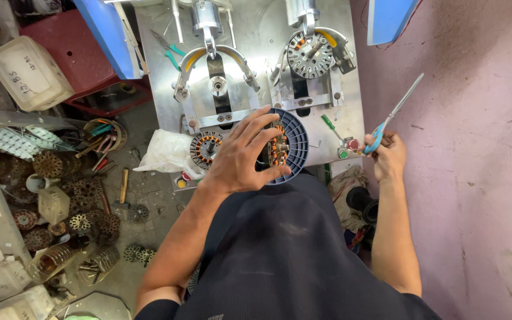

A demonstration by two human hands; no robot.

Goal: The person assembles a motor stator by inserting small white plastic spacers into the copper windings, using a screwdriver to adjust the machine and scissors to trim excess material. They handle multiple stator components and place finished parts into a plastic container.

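My left hand (pixel 245 153) grips a round dark-blue ribbed holder (pixel 294 142) with a copper-wound stator (pixel 278 149) inside it, held in front of my chest below the metal winding machine (pixel 256 53). Out to the right, near the pink wall, my right hand (pixel 388 155) holds blue-handled scissors (pixel 393 115) with the blades pointing up and right. A second wound stator (pixel 205 147) rests on the machine's front edge just left of my left hand. Another stator core (pixel 309 55) is mounted on the machine's right station.
White plastic bag (pixel 167 153) lies left of the machine. Many bare stator cores (pixel 84 219) and white boxes (pixel 28 71) crowd the floor at left. Pliers (pixel 170 50) and a green screwdriver (pixel 330 126) lie on the machine plate, by red and green buttons (pixel 349 148). Pink wall (pixel 475 148) at right.
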